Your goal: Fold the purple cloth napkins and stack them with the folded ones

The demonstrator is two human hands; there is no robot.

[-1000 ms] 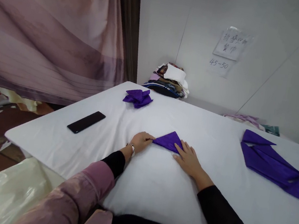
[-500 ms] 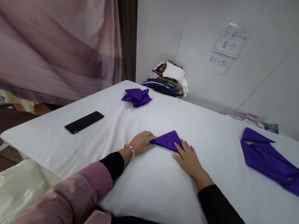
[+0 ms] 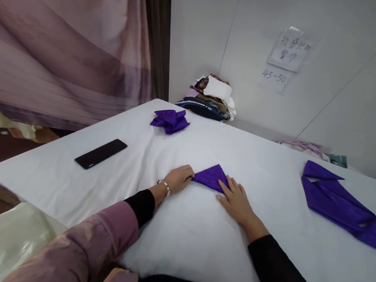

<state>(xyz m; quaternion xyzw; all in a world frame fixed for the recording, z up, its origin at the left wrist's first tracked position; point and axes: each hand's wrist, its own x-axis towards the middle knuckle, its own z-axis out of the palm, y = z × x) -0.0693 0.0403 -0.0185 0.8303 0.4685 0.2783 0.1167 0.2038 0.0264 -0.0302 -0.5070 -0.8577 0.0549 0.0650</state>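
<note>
A purple cloth napkin (image 3: pixel 210 176), folded into a triangle, lies flat on the white-covered table (image 3: pixel 175 232) in front of me. My left hand (image 3: pixel 179 178) pinches its left corner, thumb and fingers closed together. On its right part rests my right hand (image 3: pixel 236 201), fingers stretched out and pressing the cloth down. The triangle's tip points away from me. Its right corner is hidden under my right fingers.
A crumpled purple cloth (image 3: pixel 170 120) sits toward the far left, and a black phone (image 3: pixel 101 153) lies nearer. More purple cloth (image 3: pixel 343 205) is spread at the right. Behind the table is a stack of folded clothes (image 3: pixel 211 98) by the wall. A clear plastic bag (image 3: pixel 2 241) is at lower left.
My left fingers have closed from lying beside the napkin's left corner into a pinch on it. My right hand stays on the cloth. The view has shifted slightly.
</note>
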